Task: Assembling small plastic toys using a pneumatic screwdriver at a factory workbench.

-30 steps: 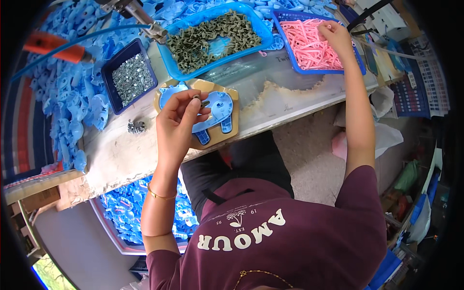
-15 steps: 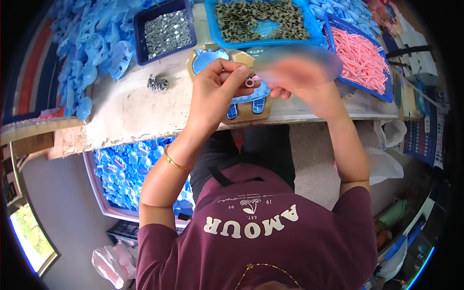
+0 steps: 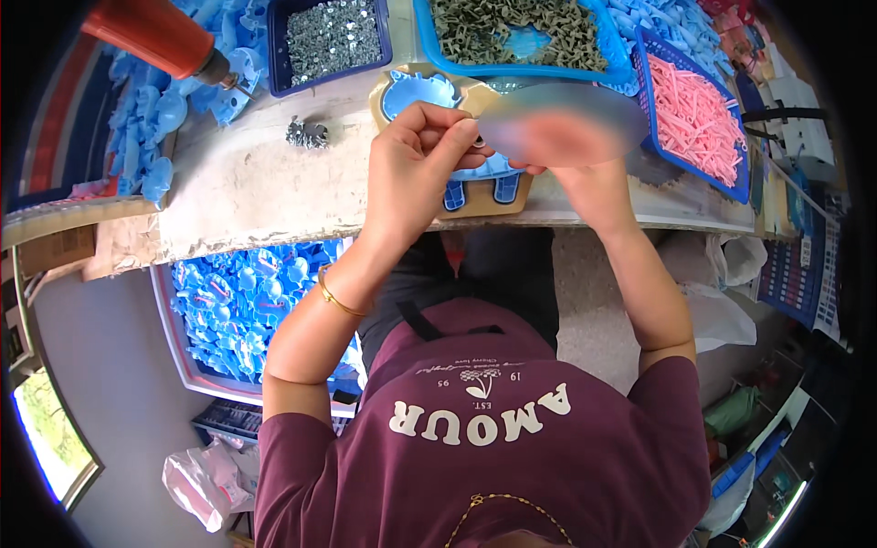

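My left hand [image 3: 418, 164] is closed in a pinch above a tan holding block [image 3: 512, 205]. At its fingertips is a small ring-ended part [image 3: 479, 142], mostly hidden now; it looked pink a moment before. Close by on the right is my right hand [image 3: 575, 142], its fingers smeared by a blur, so its grip cannot be read. In the block lie a rounded blue plastic piece [image 3: 418, 92] and, partly behind my hands, another blue piece with two leg-like ends [image 3: 505, 189].
A red electric screwdriver [image 3: 160, 38] hangs at upper left. A clump of screws [image 3: 308, 133] sits on the table. Behind stand a screw tray [image 3: 391, 55], a blue tray of grey-brown parts [image 3: 512, 73] and a pink strip basket [image 3: 653, 119]. Blue shells [image 3: 228, 306] fill a crate below.
The red screwdriver has come into view at upper left. My hands have drawn closer together, and the pink part between them shows less. The view has shifted slightly.
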`<state>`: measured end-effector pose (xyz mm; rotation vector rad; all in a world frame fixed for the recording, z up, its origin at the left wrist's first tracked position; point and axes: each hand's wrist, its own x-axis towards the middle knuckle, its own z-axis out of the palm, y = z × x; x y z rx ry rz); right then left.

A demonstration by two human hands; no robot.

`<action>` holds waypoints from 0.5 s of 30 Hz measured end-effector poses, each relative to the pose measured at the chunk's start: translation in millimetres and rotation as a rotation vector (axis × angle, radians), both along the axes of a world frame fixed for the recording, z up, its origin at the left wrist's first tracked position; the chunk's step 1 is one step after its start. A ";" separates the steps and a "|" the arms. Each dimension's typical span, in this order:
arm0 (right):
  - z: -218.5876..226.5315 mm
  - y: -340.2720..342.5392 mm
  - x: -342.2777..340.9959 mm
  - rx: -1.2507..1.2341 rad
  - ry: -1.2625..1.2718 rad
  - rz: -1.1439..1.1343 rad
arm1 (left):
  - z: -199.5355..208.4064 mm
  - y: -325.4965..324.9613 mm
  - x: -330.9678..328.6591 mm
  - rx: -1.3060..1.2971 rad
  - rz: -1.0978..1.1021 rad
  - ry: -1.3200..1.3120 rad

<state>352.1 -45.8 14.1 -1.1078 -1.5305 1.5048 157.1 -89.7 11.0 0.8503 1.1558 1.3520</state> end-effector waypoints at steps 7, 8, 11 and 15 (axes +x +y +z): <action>17.1 4.0 -13.0 0.681 -0.293 0.236 | 10.6 1.2 -21.6 -0.040 -0.221 0.113; 15.1 4.9 -15.3 0.838 -0.337 0.207 | 12.2 2.0 -23.4 -0.049 -0.252 0.153; 14.7 8.5 -22.6 1.072 -0.413 0.210 | 13.4 6.2 -32.2 -0.075 -0.277 0.115; 11.8 9.9 -31.4 1.170 -0.495 0.196 | 12.5 6.0 -40.7 -0.065 -0.233 0.195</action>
